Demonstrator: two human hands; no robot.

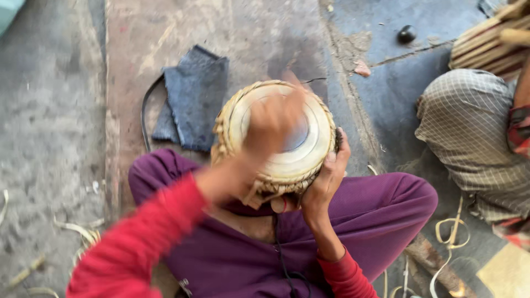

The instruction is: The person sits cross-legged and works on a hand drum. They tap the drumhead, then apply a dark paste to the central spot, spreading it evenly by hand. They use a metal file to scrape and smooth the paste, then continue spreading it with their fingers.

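Observation:
A small round drum (309, 157) with a pale skin head, a dark centre patch and a braided straw-coloured rim rests between my knees, on purple trousers. My left hand (270, 124) is blurred over the drumhead, fingers loosely curled above the skin; whether it touches the skin I cannot tell. My right hand (327, 179) grips the drum's right side, fingers wrapped around the rim. Both arms wear red sleeves.
A folded dark blue cloth (190, 96) lies on the concrete floor beyond the drum, with a black strap (144, 110) beside it. Another person in checked cloth (469, 127) sits at the right. Pale strips (450, 232) litter the floor. A dark round object (407, 34) lies far back.

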